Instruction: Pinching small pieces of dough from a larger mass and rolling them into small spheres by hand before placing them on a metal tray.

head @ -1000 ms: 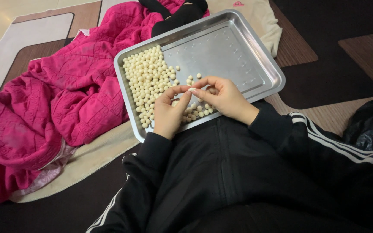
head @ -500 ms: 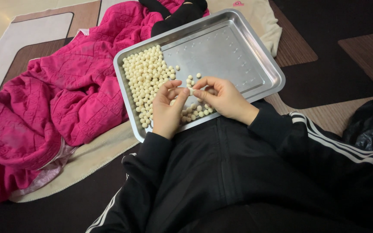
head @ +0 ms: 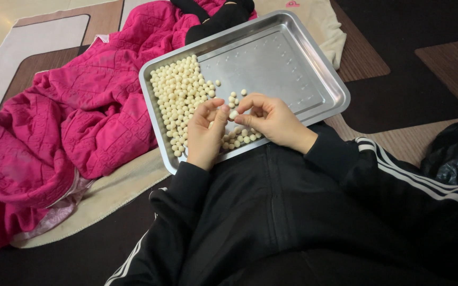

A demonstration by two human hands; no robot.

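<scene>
Steel baking tray (head: 314, 79) holds pale dough balls (head: 178, 98) massed along its left edge, while the left hand (head: 203, 135) and right hand (head: 274, 122) pinch one small ball (head: 233, 114) together between fingertips above its near edge

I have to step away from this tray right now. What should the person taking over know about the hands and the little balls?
Left hand: over the tray's near edge, fingertips on one small pale ball.
Right hand: fingertips on that same ball.
Steel tray: on the lap and blanket.
Done: pale balls packed along the left side, a few loose by the hands.
Left: the tray's right part is bare.
</scene>
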